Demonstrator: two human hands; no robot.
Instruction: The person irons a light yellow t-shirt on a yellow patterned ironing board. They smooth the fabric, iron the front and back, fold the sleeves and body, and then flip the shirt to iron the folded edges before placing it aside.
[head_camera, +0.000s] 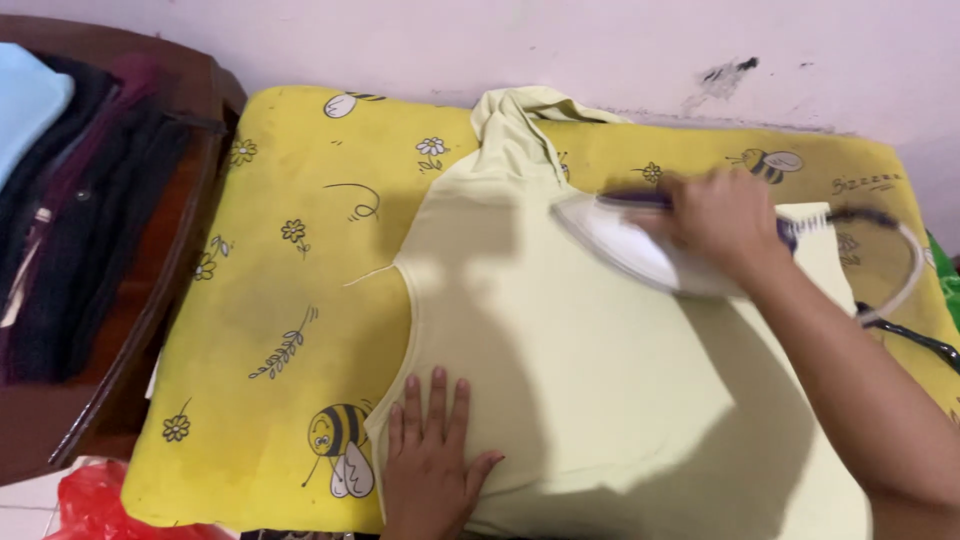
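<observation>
Our right hand (725, 222) wraps its fingers (690, 215) tight round the dark purple handle of the white iron (625, 245), soleplate down on the pale yellow-green garment (560, 370). The iron's long axis runs left-right, nose pointing away from the right-hand fingers toward the garment's bunched top end (515, 125). Our left hand (432, 455) lies flat, fingers (437, 395) spread wide, holding nothing, pressing the garment's near edge. The iron sits up and to the right of those fingers, well apart; the right hand is the nearer one, on it. The iron's cord (905, 250) trails behind the right wrist. The garment lies on a yellow bee-print pad (270, 300). Far beyond the left fingers: a dark wooden chair (180, 260) with stacked clothes (60, 200), and a red bag (95, 505) below.
</observation>
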